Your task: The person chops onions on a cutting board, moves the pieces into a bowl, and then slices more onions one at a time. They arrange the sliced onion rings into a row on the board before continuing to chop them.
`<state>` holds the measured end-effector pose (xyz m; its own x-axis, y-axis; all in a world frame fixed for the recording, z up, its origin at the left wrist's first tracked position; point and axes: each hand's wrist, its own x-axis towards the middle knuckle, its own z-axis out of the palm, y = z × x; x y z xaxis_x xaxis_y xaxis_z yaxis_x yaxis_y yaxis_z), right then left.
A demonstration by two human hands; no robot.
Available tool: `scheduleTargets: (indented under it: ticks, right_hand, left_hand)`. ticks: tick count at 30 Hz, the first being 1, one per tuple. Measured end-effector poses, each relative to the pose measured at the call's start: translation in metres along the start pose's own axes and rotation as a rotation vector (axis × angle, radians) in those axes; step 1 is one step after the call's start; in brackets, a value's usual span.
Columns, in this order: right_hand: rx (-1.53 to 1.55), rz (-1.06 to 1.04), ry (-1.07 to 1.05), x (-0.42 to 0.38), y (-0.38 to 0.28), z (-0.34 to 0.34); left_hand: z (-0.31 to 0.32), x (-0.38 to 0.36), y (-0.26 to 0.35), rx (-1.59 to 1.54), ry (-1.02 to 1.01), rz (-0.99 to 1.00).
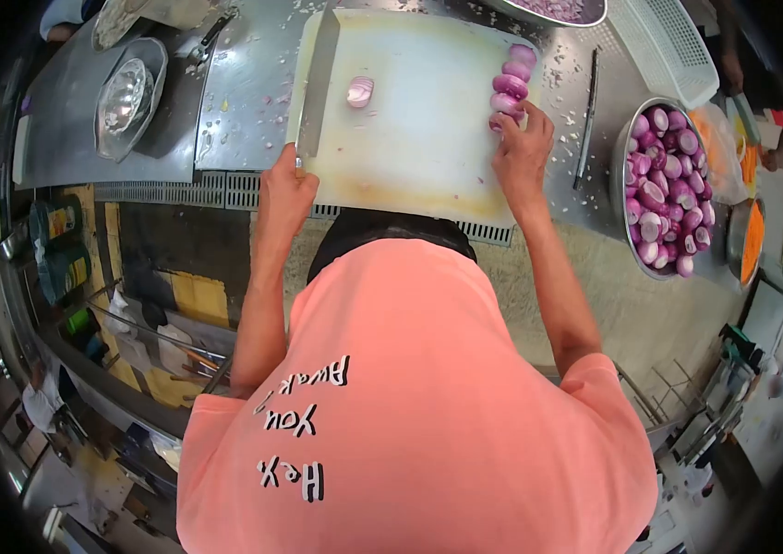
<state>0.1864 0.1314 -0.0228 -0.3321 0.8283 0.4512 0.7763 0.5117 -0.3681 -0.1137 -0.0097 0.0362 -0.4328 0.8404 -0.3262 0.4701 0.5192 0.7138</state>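
Note:
My left hand [288, 192] is closed around the handle of a large kitchen knife, at the left edge of a white cutting board [428, 92]. The knife's long blade [322, 88] points away from me along that edge. On the board's right side, several peeled red onion halves [510, 85] form a row. My right hand [523, 152] has its fingers closed on the nearest onion half [502, 121], which they partly hide. A single cut onion piece [360, 91] lies on the left part of the board, with small scraps near it.
Right of the board, a metal bowl [620, 175] holds many peeled red onions, and a dark thin rod [587, 120] lies on the steel table. Behind are a bowl of chopped onion [553, 9] and a white basket [664, 46]. A metal bowl [131, 97] sits left. Other people stand nearby.

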Motion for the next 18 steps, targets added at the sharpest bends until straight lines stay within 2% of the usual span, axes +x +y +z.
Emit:
scheduleTargets:
  ticks: [2, 4, 6, 8, 9, 11, 15, 17, 18]
  right_hand:
    - [-0.067, -0.008, 0.009, 0.007, -0.019, 0.006]
    - [0.211, -0.089, -0.022, 0.02, -0.05, 0.023]
    - [0.42, -0.047, -0.128, 0.035, -0.094, 0.041]
    - [0.503, -0.033, -0.165, 0.052, -0.126, 0.062]
    - [0.501, -0.028, -0.159, 0.059, -0.129, 0.075]
    - [0.405, 0.046, -0.4, 0.068, -0.127, 0.099]
    - [0.442, -0.039, -0.399, 0.054, -0.115, 0.084]
    - [0.38, -0.041, -0.271, 0.037, -0.111, 0.071]
    - [0.386, -0.056, -0.28, 0.032, -0.105, 0.069]
  left_hand:
    - [0.002, 0.0, -0.006, 0.019, 0.002, 0.048]
    - [0.007, 0.003, -0.015, 0.031, 0.025, 0.062]
    - [0.006, 0.004, -0.016, 0.042, 0.039, 0.086]
    - [0.006, 0.004, -0.014, 0.076, 0.026, 0.092]
    - [0.005, 0.004, -0.014, 0.079, 0.022, 0.098]
    - [0.003, 0.002, -0.015, 0.095, 0.02, 0.087]
    - [0.0, -0.007, -0.012, 0.049, 0.03, 0.049]
    - [0.0, -0.008, -0.017, -0.025, 0.014, 0.043]
    - [0.0, -0.008, -0.019, -0.031, 0.028, 0.033]
